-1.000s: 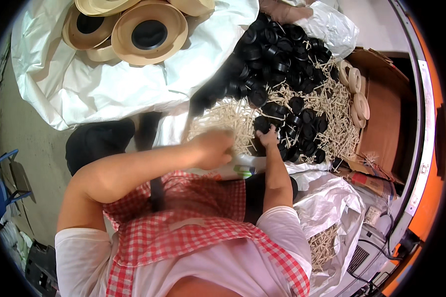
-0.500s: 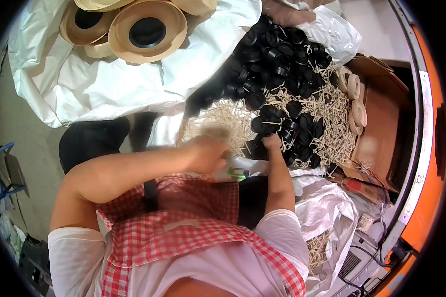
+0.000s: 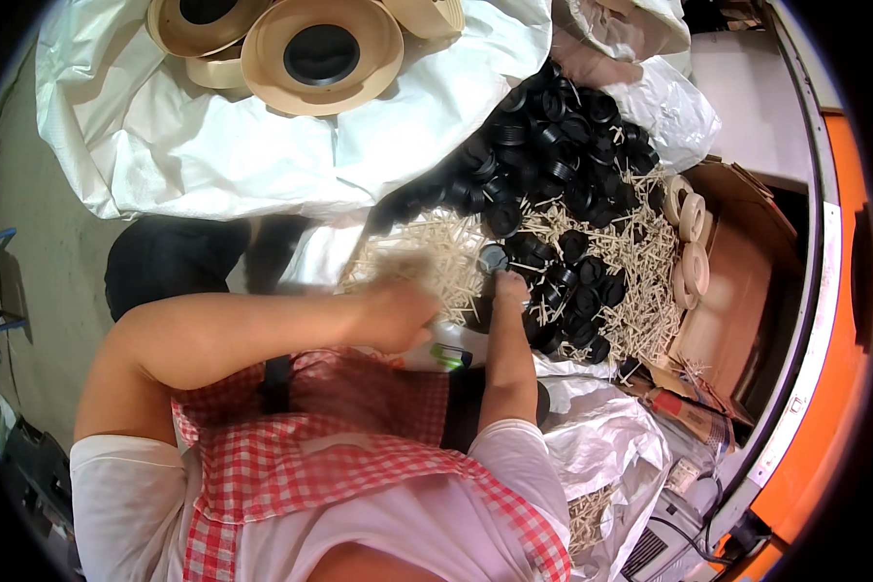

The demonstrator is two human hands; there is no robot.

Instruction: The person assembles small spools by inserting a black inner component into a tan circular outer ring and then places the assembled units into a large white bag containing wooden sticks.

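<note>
1. The left hand (image 3: 398, 315), blurred, works at loose pale sticks (image 3: 446, 242) left of the black cap heap (image 3: 577, 145); whether its fingers hold anything cannot be told.
2. The right hand (image 3: 510, 289), fingers narrowed, meets a dark-grey round cap (image 3: 494, 257) at the heap's lower left; a grip cannot be confirmed.
3. Cream rings (image 3: 691, 217) sit right of the heap.
4. Below the heap, a green mark (image 3: 451, 355) shows no legible lettering.
</note>
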